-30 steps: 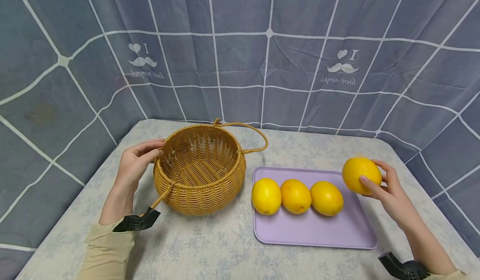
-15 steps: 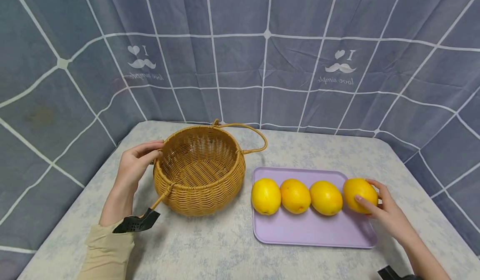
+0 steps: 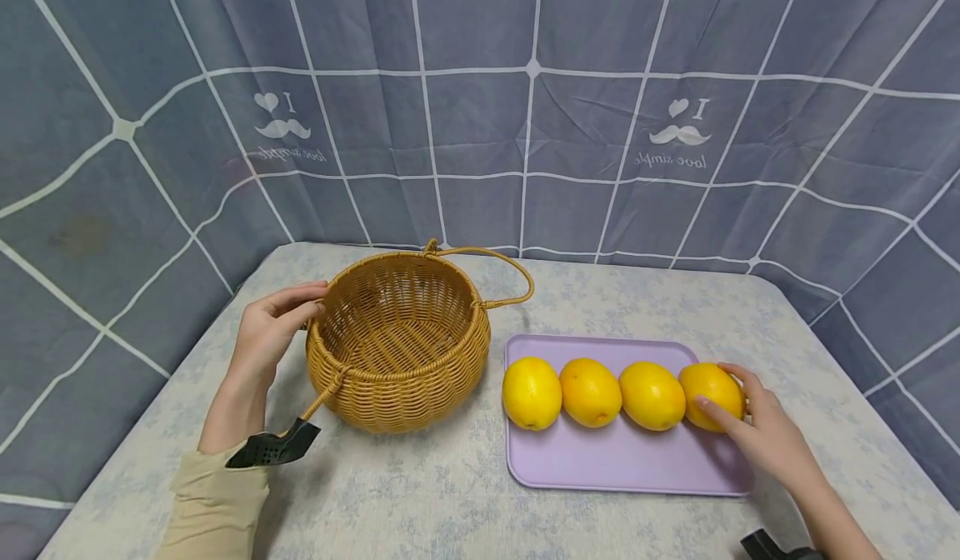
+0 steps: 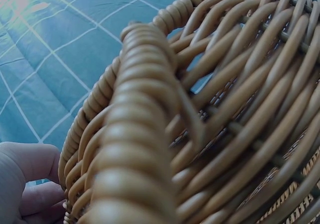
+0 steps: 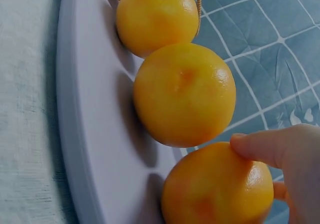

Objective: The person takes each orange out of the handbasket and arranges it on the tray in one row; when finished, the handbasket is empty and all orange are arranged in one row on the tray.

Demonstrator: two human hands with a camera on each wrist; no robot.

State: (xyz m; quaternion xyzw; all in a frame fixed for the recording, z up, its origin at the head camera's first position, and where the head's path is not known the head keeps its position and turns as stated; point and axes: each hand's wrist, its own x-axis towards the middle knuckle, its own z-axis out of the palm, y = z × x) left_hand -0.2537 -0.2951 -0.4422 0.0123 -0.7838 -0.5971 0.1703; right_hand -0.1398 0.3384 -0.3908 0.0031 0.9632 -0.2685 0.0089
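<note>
Right hand point(image 3: 765, 435), fingers curled around the rightmost lemon point(image 3: 711, 397) resting on the purple tray point(image 3: 622, 464) against three other lemons, should release gently without nudging the row, while the left hand point(image 3: 270, 331), fingers clasping the rim, steadies the wicker basket point(image 3: 401, 347) at left.

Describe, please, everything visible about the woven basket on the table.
The basket is round and bulging, woven from tan, glossy strands that look like rattan or plastic wicker, with a thick coiled rim. It stands upright and empty on the pale table, left of the purple tray, apart from it. A thin hoop handle lies folded back behind the rim. The left hand holds its left rim, fingers over the edge.
</note>
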